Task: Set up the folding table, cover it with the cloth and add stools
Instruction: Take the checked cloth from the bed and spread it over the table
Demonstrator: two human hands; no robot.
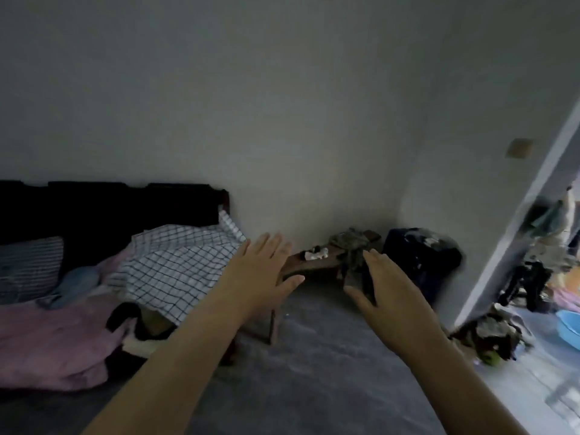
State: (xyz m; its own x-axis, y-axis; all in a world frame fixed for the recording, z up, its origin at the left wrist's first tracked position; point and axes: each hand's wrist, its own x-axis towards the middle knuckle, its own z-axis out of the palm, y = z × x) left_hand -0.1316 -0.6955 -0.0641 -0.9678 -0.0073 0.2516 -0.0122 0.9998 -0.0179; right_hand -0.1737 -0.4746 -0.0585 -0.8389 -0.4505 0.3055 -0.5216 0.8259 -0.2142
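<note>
Folding table (317, 265): tentative identification only. It appears as a low brown wooden bench at centre frame, against the wall. The frame is dim and blurred, so no hinge or fold is visible.

Left of frame: a bed (110, 208) with a dark headboard and a pink blanket (53, 340). A checked cloth (175, 265) lies draped over the bed's near corner, just left of the bench.

Left hand (263, 271): flat, fingers straight and together, holding nothing. It is raised in front of the cloth's right edge and the bench's left end. Contact with either cannot be told.

Bench: one leg (273, 324) shows below its left end. The long axis runs from lower left to upper right of frame, roughly along the wall. A small white item (315, 255) and a heap of clothing (351, 246) rest on top.

Right hand (386, 293): also flat and empty, fingers extended, in front of the bench's right end.

Right of frame: a dark bag (420, 259), then a doorway with a blue basin (568, 328) beyond.

Step in hand (judgement): the very start, reaching for the table; cloth not yet spread, no stools identified.

Next move (judgement): clear the top, then grip both ends and lift the bench onto open floor (314, 372). The clothing heap could slide off.
</note>
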